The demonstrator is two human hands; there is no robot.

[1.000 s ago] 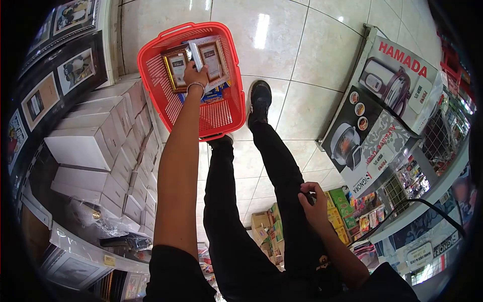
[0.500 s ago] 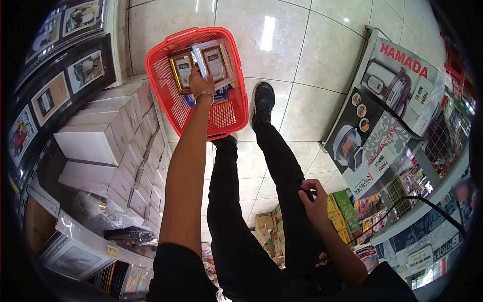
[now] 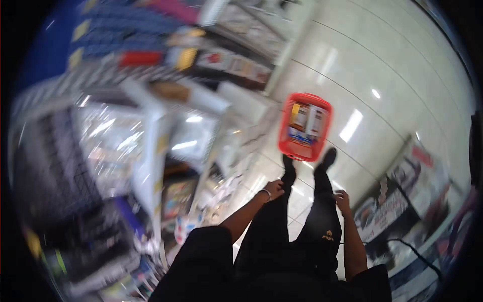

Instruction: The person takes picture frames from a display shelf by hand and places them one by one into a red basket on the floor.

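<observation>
A red basket (image 3: 285, 126) stands on the tiled floor in front of my feet. Inside it lie framed items (image 3: 300, 117) and some blue packs (image 3: 300, 136) near its lower part. My left hand (image 3: 274, 189), with a bracelet at the wrist, is by my left knee, below the basket; its fingers are blurred, and a grip cannot be made out. Beside my right knee is my right hand (image 3: 342, 201), its fingers bent and smeared by motion. No object shows in either hand.
Blurred shelves with wrapped goods (image 3: 110, 131) fill the left side. Framed pictures (image 3: 236, 65) stand above white boxes at the upper middle. Boxed appliances (image 3: 385, 211) and a black cable (image 3: 415, 250) are at the right. Black shoes (image 3: 328, 158) stand just below the basket.
My left hand has left the basket and the items in it and come back to my knee. The view has swung left and up, so the basket looks smaller and farther right.
</observation>
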